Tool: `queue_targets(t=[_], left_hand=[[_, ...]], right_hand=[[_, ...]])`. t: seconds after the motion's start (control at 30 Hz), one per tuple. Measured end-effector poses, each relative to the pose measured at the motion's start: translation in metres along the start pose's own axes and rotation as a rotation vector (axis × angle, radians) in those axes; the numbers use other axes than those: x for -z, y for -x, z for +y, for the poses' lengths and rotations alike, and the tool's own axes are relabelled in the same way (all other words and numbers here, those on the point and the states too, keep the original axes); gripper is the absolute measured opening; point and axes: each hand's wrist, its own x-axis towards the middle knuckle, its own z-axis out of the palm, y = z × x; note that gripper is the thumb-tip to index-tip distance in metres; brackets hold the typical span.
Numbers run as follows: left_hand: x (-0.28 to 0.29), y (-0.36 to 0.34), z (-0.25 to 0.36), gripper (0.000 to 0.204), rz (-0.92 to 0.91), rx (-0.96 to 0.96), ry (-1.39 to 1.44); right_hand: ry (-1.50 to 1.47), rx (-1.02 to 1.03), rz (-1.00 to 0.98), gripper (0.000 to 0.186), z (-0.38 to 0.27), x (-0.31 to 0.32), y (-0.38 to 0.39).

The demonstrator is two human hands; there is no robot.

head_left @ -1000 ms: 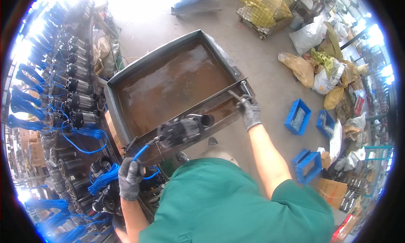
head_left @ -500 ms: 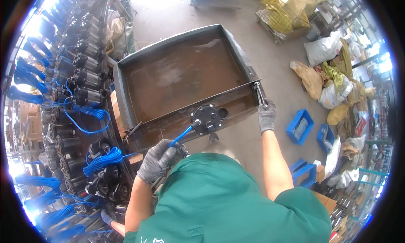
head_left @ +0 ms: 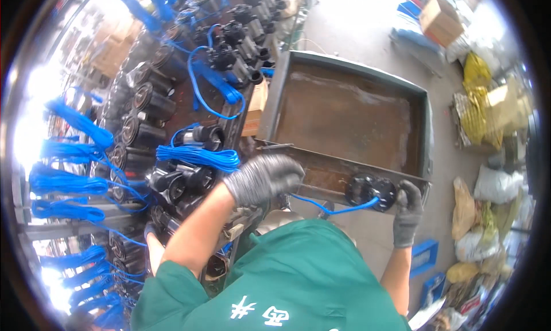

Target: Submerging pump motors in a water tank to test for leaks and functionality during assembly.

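Observation:
A round black pump (head_left: 363, 190) with bolts on its end lies at the near side of a metal tank (head_left: 426, 127). From its end a blue cable (head_left: 344, 209) curves left toward my left hand (head_left: 267, 179). That hand, in a grey glove, is smeared by motion above the tank's near left corner; whether it grips anything is hidden. My right hand (head_left: 408, 213), gloved too, is beside the pump's right edge with its fingers bent. What lies inside those fingers cannot be made out.
Black pumps (head_left: 152, 101) with bundled blue cables (head_left: 198, 157) crowd the racks on my left. Another person's forearm (head_left: 155, 253) reaches in low at the left. Sacks (head_left: 498, 184) and a blue crate (head_left: 423, 256) are on the floor to the right.
The view has turned left. My left hand has moved away from the pump, leaving a longer stretch of cable. My right hand has come from the tank's right corner to the pump; the wrench there no longer shows.

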Motion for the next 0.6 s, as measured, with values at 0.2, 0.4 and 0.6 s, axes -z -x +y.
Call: queue_targets(t=[0.2,0.4,0.6], left_hand=[[0.207,0.006,-0.105,0.023,0.134,0.412,-0.607],[0.26,0.004,-0.257,0.024,-0.021,0.561,-0.829],[0.239,-0.017,-0.342,0.03,-0.087,0.513,-0.868]], right_hand=[[-0.044,-0.025,0.081,0.025,0.029,0.012,0.015],[0.159,-0.143,0.175,0.026,0.035,0.028,0.043],[0.263,-0.246,0.236,0.026,0.041,0.045,0.074]])
